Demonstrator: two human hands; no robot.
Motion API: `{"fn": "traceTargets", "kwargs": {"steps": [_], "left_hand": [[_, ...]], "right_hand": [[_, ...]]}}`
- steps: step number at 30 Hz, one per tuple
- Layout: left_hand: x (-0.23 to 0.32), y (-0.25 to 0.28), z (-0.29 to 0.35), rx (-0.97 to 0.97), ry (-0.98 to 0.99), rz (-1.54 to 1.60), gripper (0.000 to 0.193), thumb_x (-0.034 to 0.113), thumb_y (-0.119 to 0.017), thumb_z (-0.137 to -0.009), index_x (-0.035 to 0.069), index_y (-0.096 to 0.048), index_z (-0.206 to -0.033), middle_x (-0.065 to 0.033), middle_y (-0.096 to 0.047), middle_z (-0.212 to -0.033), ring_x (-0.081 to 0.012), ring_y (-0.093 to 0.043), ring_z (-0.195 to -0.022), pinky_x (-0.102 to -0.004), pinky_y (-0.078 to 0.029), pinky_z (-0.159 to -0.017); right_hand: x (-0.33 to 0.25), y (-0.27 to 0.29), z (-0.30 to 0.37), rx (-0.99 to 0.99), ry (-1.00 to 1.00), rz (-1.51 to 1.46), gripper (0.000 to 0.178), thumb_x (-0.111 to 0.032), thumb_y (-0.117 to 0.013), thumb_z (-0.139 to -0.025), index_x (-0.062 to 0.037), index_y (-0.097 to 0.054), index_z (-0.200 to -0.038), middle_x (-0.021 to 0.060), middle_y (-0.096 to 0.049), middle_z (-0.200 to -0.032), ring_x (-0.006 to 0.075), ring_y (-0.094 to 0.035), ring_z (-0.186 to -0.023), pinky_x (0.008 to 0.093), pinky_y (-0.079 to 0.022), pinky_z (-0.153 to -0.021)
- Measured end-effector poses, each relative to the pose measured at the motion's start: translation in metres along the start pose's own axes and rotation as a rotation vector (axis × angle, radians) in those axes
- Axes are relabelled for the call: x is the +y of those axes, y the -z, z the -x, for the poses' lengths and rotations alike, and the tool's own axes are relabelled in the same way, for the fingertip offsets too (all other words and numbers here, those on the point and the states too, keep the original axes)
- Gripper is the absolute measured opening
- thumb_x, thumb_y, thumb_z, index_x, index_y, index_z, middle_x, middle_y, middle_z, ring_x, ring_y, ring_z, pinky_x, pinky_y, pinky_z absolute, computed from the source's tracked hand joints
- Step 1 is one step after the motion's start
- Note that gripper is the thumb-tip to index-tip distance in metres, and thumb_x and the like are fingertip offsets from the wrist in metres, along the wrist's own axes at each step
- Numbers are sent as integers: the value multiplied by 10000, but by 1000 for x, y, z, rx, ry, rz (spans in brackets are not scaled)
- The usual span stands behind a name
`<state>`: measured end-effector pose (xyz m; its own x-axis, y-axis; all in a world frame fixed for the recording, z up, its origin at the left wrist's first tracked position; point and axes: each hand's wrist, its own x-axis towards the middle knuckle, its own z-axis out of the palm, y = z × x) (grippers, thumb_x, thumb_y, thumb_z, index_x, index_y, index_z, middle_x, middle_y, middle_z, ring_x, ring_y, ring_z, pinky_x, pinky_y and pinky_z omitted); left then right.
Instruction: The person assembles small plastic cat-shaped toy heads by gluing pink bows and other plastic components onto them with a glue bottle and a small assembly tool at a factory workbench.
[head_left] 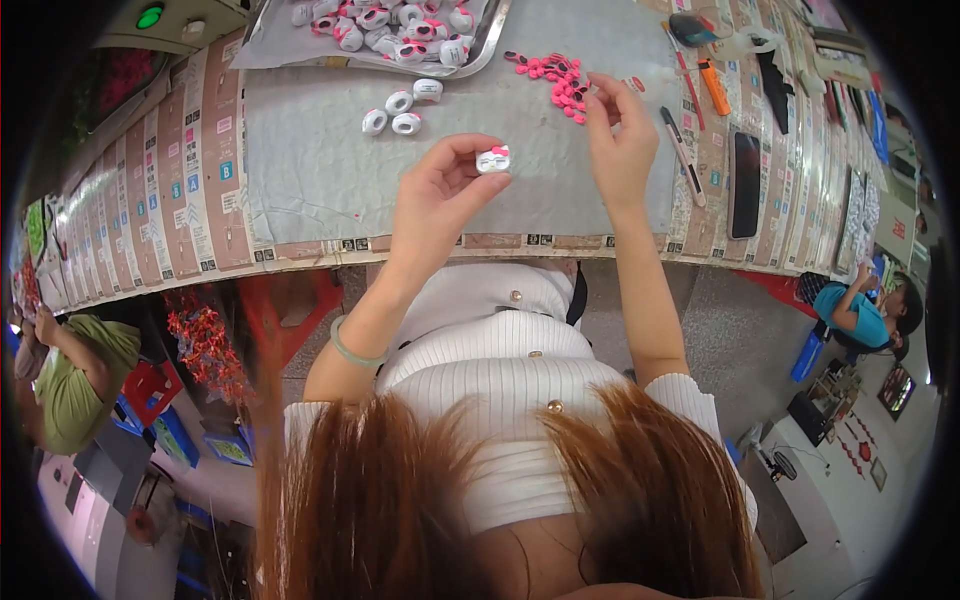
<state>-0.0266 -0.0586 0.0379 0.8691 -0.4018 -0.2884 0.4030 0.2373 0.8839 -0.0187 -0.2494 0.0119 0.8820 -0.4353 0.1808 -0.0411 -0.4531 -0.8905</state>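
Between the thumb and fingers of my left hand (pixel 440 185) is a small white cat-head piece (pixel 493 159) with a pink bow on it, held above the grey sheet (pixel 330 185). My right hand (pixel 622 140) is at the right edge of a loose pile of small pink and black pieces (pixel 556 76). Its thumb and index finger are bent toward each other beside the pile; whether they pinch a piece is too small to make out. Several white hollow pieces (pixel 406 124) lie on the sheet to the left of my left hand.
A metal tray (pixel 488 45) of white and pink pieces stands at the back. On the right lie a pen (pixel 683 155), a dark phone (pixel 744 185), an orange cutter (pixel 714 88) and a thin red stick (pixel 686 75). Other people sit at far left and far right.
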Motion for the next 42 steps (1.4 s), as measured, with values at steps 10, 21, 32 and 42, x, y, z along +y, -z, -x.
{"fn": "traceTargets", "kwargs": {"steps": [10,21,32,42], "left_hand": [[-1,1,0,4,17,-11,276,-9,-585,-759,-30,-500,-1021,-44,-556,-922,-86,-536,-838,-212,-443,-750],[-3,6,0,1,0,32,268,-12,-582,-759,-25,-506,-1016,-32,-550,-907,-77,-533,-828,-206,-443,-736],[2,1,2,-193,31,147,273,-14,-576,-762,1,-512,-1027,-147,-403,-1250,-105,-522,-919,-233,-447,-795],[6,-2,8,-222,51,139,265,-10,-565,-772,12,-512,-1031,-134,-395,-1259,-107,-511,-944,-243,-446,-809]], "right_hand": [[8,-3,-23,-192,268,591,252,-53,-564,-696,-15,-551,-945,110,-586,-804,246,-561,-704,336,-446,-638],[-2,4,-5,-282,10,242,226,-53,-534,-738,-1,-582,-953,87,-560,-728,166,-575,-700,272,-452,-612],[-49,-12,42,-269,-295,-506,156,-52,-553,-797,7,-573,-940,42,-586,-779,101,-553,-682,224,-451,-638],[-46,-14,51,-151,-412,-719,109,-27,-529,-807,7,-541,-911,60,-582,-767,102,-554,-676,226,-452,-625]]}}
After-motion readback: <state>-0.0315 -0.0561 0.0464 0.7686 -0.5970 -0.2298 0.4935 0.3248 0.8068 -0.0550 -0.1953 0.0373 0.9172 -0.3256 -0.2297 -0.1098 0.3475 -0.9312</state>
